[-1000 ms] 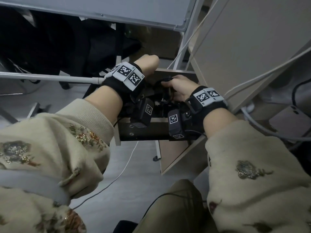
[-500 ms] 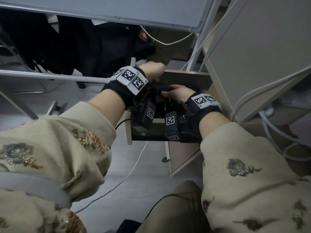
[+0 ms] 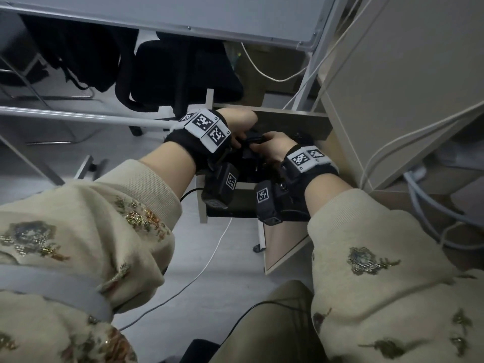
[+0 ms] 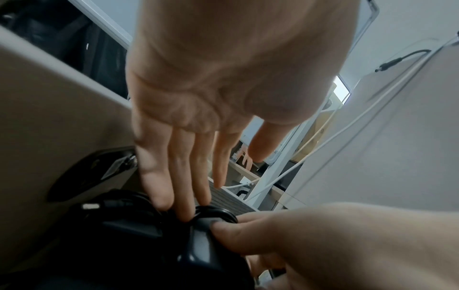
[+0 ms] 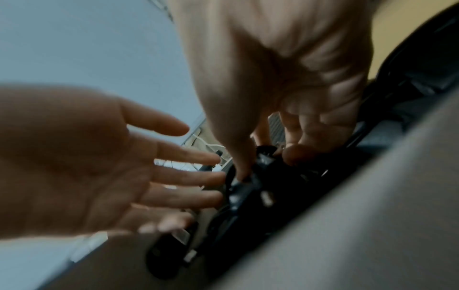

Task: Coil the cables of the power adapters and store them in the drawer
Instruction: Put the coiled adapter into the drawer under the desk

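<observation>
Drawer (image 3: 293, 121): pulled open from the cabinet (image 3: 406, 87); black power adapters (image 4: 154, 231) and coiled cable (image 4: 213, 212) are held inside.
Left hand (image 4: 223, 82): fingers kept straight, tips pressed on the cable.
Right hand (image 5: 285, 78): an adapter is pinched between thumb and curled fingers.

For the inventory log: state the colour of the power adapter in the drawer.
Black power adapter, coiled cable too; left wrist view shows it best.

No readable text or labels anywhere.
</observation>
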`<action>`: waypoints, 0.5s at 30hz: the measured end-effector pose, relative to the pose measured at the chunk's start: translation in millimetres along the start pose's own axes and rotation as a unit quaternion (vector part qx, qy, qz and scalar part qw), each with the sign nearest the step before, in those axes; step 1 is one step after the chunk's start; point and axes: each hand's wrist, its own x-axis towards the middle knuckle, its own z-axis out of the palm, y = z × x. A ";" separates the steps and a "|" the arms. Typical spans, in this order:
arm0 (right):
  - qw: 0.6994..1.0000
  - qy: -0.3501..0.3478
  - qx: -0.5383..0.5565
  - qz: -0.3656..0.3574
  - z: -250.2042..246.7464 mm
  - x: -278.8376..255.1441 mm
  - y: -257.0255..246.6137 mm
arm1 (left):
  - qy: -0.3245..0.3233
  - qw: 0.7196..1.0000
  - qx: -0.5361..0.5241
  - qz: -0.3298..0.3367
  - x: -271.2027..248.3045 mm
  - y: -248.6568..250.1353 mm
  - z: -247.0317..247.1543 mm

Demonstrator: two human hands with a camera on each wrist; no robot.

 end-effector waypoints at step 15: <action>0.992 0.118 0.018 -0.034 -63.0 -73.1 -30.9 | 0.097 0.970 0.018 0.224 -78.0 50.3 19.7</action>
